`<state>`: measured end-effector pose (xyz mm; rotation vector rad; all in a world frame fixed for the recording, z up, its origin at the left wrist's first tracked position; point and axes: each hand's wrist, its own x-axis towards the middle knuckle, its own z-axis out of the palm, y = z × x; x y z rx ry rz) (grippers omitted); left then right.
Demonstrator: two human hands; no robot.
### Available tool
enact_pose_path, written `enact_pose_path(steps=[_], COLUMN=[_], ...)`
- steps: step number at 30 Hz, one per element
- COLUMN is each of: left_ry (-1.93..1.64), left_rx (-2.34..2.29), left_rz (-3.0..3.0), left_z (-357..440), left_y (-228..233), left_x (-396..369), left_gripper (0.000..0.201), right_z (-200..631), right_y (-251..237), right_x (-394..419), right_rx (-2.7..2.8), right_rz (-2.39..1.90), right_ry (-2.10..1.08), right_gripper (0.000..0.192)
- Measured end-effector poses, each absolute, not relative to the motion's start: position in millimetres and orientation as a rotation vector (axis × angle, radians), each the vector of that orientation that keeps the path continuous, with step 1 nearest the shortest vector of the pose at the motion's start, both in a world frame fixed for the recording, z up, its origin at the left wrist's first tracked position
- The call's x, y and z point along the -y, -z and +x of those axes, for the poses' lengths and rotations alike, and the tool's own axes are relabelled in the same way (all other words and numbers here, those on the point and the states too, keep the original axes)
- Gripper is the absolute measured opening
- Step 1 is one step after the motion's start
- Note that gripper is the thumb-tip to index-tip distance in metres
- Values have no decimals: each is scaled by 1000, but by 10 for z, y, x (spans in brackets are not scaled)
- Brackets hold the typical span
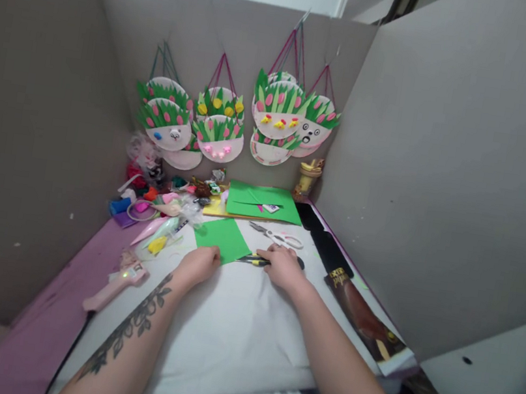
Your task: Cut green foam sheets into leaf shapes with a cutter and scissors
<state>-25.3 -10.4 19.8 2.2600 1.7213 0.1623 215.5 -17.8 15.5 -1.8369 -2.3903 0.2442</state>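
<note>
A square of green paper (222,238) lies on the white-covered table in front of me. My left hand (200,265) is closed on its lower edge, thumb and fingers pinching near the corner. Just right of the paper, my right hand (285,267) has its fingers over a pair of black-and-yellow scissors (259,261), whose tip points left toward the paper. The palm hides much of the handle. Behind that hand lie white-handled scissors (286,239), apart from it.
Green sheets (244,191) are stacked at the back. Clay packets and bags (160,224) clutter the left, near a pink glue gun (116,284). Black strips (331,250) and a brown printed wrapper (359,310) lie right. Paper-plate tulip baskets (222,141) hang on the grey partition.
</note>
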Motion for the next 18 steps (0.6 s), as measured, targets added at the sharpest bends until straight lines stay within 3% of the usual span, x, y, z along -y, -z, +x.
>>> enact_pose_path(steps=[4,7,18], left_ry=[-325,-384,-117], left_rx=[-1622,-1591,-1277], left_rz=[2192,2228,2529], left_z=[-109,-56,-311], left_y=[-98,-55,-64], left_x=[65,57,31], left_gripper=[18,27,36], right_z=[2204,2244,2242], right_y=[-157,-155,-119], right_x=[122,93,69], right_rx=[2359,2372,2415], right_rz=[-1887,-1925,-1921], right_ry=[-169,-162,-161], right_gripper=[45,45,48])
